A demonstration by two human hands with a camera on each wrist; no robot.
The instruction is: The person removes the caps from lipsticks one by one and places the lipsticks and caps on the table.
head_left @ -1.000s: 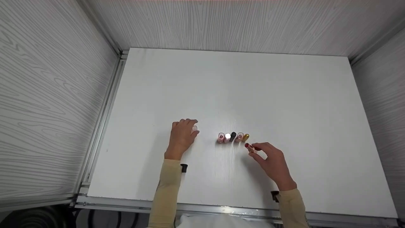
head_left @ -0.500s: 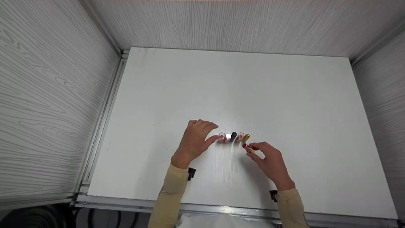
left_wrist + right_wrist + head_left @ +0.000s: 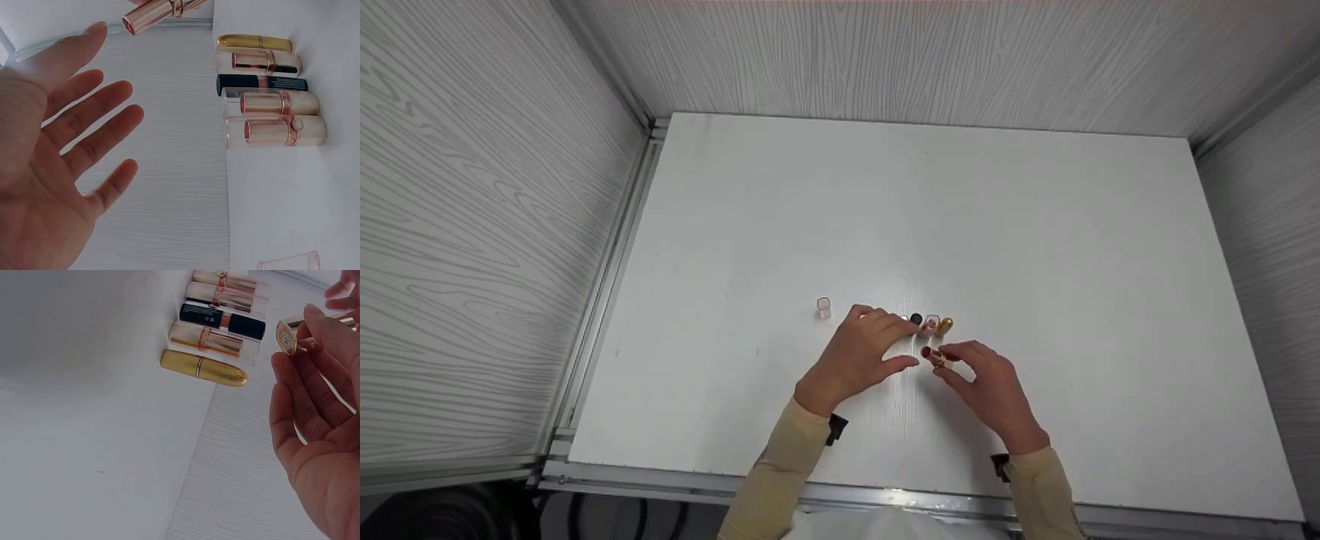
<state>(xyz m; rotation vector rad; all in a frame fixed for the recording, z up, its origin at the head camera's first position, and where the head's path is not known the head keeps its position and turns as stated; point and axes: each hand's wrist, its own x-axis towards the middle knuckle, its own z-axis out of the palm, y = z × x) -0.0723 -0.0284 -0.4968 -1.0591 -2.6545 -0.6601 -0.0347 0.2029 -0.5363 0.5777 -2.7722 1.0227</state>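
Lipstick (image 3: 936, 357) in a rose-gold tube is held above the white table (image 3: 1035, 225), just on the person's side of a short row of other tubes. It is tilted, with its red end turned toward the left hand (image 3: 859, 360). The right hand (image 3: 988, 382) pinches it between thumb and fingers, and the right wrist view shows a round label on its base. The left hand holds nothing: its fingers are spread and its thumb stands well apart from them. It hangs near the red end, a gap between them, and covers the left end of the row in the head view.

Five tubes stand upright in that row, close side by side. From left to right come a clear-capped lipstick (image 3: 267, 130), a second clear-capped tube (image 3: 261, 103), a black tube (image 3: 222, 322), a third clear-capped tube (image 3: 211, 342) and a gold tube (image 3: 202, 367). Whether they touch one another I cannot tell. Apart from the row, to its left, a clear cap (image 3: 823, 307) stands on the table.

Tan sleeves (image 3: 776, 472) cover both forearms, with a small dark device (image 3: 836, 429) at each wrist. Pale wood-grain panels (image 3: 885, 60) rise around the table, and a metal rail (image 3: 900, 498) runs along its near edge.
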